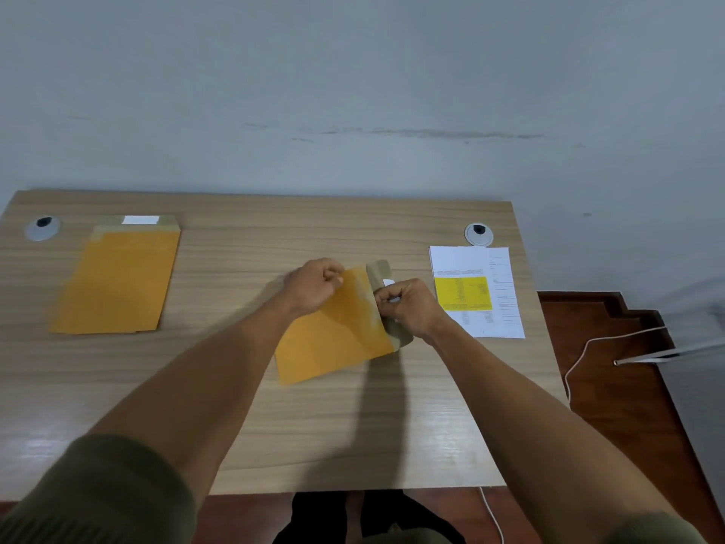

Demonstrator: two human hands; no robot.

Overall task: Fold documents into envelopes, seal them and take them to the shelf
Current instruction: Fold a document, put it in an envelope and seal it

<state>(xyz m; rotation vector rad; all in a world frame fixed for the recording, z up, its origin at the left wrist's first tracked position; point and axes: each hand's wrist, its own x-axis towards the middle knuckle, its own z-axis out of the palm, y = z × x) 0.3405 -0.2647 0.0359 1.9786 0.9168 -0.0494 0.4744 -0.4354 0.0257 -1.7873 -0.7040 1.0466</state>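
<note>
Head view: left hand (314, 286) pinches the envelope (333, 335) corner at mid-desk (353, 433); right hand (408, 306) pinches a white strip by its open flap (378, 270). Sealing looks underway. Spare envelopes (117, 280) far left, documents (476, 292) right; shelf trip remains.

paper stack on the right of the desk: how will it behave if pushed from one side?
The paper stack is probably light and floppy: thin loose sheets lying flat. The sheets are already fanned apart at the right edge, so a push would likely shear them further instead of moving them as one. The desk looks smooth, so they should slide easily.
</note>
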